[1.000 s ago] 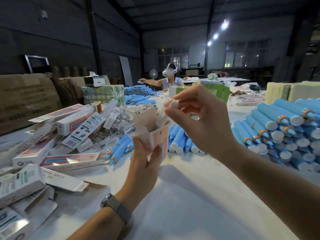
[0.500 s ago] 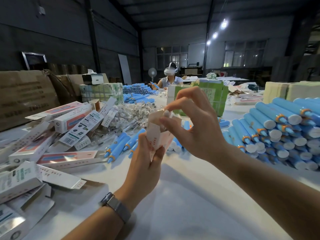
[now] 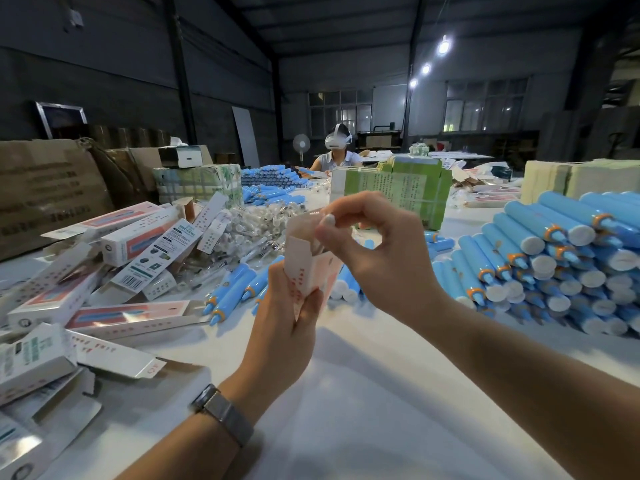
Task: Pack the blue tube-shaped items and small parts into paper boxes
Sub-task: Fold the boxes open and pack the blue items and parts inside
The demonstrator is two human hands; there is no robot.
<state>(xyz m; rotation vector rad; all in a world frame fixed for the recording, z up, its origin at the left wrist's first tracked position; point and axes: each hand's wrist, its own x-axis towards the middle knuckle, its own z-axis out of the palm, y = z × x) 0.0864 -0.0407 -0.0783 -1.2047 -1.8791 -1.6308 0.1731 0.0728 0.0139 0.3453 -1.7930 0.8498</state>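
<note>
The left hand [image 3: 284, 317] grips an upright paper box [image 3: 304, 268] above the near counter [image 3: 363, 410]; the right hand [image 3: 384, 261] pinches what looks like a small white part [image 3: 328, 220] at its open top; blue tubes [image 3: 554, 258] are stacked at right; finished boxes [image 3: 104, 271] lie at left.

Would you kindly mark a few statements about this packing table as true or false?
1. The left hand grips an open paper box. True.
2. The right hand lies flat on the table. False: it is raised at the box's open top, fingers pinched.
3. A stack of blue tubes lies right of the hands. True.
4. The wristwatch is on the right wrist. False: it is on the left.
</note>
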